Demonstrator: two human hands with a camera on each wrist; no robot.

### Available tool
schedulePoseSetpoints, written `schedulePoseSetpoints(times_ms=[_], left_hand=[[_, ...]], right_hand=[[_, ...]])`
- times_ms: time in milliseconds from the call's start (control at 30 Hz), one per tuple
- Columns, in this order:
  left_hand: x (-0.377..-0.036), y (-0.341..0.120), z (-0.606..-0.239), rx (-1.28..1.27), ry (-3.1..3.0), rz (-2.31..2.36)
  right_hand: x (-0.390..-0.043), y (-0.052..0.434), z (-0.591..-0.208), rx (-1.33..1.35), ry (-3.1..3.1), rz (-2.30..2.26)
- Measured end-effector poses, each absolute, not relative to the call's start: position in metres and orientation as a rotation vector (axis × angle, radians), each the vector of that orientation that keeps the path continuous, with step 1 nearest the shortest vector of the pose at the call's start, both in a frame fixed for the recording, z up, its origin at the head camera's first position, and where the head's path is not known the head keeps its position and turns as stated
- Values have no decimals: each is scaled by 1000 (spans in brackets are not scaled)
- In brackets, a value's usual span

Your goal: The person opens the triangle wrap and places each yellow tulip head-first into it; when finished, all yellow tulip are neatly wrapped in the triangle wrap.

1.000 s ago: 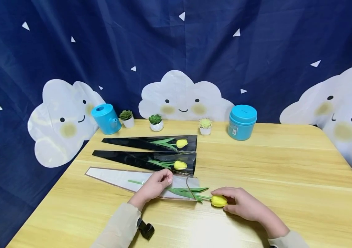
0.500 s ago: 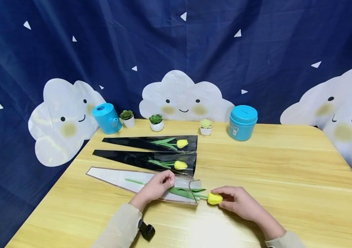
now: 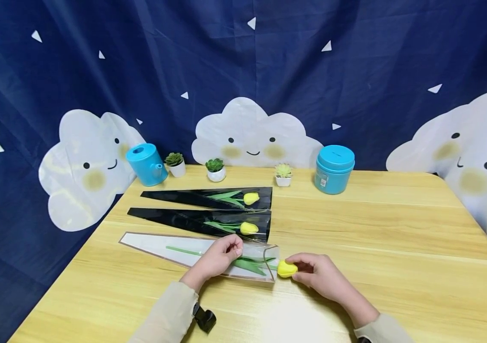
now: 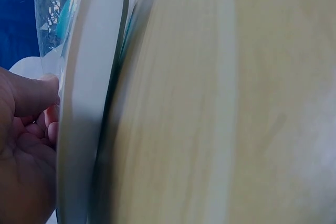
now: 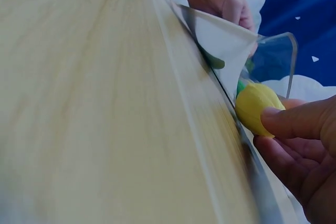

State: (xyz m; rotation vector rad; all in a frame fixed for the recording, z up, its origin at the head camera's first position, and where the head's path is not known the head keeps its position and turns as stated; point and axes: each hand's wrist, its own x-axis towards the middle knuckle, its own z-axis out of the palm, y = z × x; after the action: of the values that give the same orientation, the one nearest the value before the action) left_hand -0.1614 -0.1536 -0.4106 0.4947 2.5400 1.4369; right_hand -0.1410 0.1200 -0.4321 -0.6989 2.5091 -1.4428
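Observation:
A white flower sleeve (image 3: 146, 242) with a brown border and a clear front lies nearest on the table. My left hand (image 3: 216, 257) pinches its clear film, which stands lifted at the wide right end. A yellow artificial tulip (image 3: 287, 269) has its green stem and leaves inside the sleeve, while its bloom sits just outside the opening. The right hand (image 3: 323, 277) holds that bloom between thumb and fingers; the right wrist view shows the thumb (image 5: 294, 121) pressed on the yellow petals. Part of the stem is hidden behind the left hand.
Two black sleeves, a nearer one (image 3: 170, 216) and a farther one (image 3: 174, 196), each hold a yellow tulip beyond the white one. Along the back stand a blue watering can (image 3: 148, 166), three small potted succulents (image 3: 215, 170) and a lidded blue tub (image 3: 334, 171).
My right hand has moved left with the tulip, sliding its stem and leaves farther into the white sleeve. The left hand stays almost in place on the film.

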Motion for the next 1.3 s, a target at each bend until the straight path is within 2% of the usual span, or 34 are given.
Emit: schedulePoseSetpoints(times_ms=[167, 933, 1300], left_hand=[[-170, -158, -426, 493, 2552, 1432], [-170, -155, -422, 548, 2566, 1368], [-169, -153, -424, 536, 2527, 1404]], right_hand=[[-144, 115, -433, -688, 2511, -1477], [-149, 98, -426, -617, 2463, -1535], [-150, 89, -429, -670, 2436, -1519]])
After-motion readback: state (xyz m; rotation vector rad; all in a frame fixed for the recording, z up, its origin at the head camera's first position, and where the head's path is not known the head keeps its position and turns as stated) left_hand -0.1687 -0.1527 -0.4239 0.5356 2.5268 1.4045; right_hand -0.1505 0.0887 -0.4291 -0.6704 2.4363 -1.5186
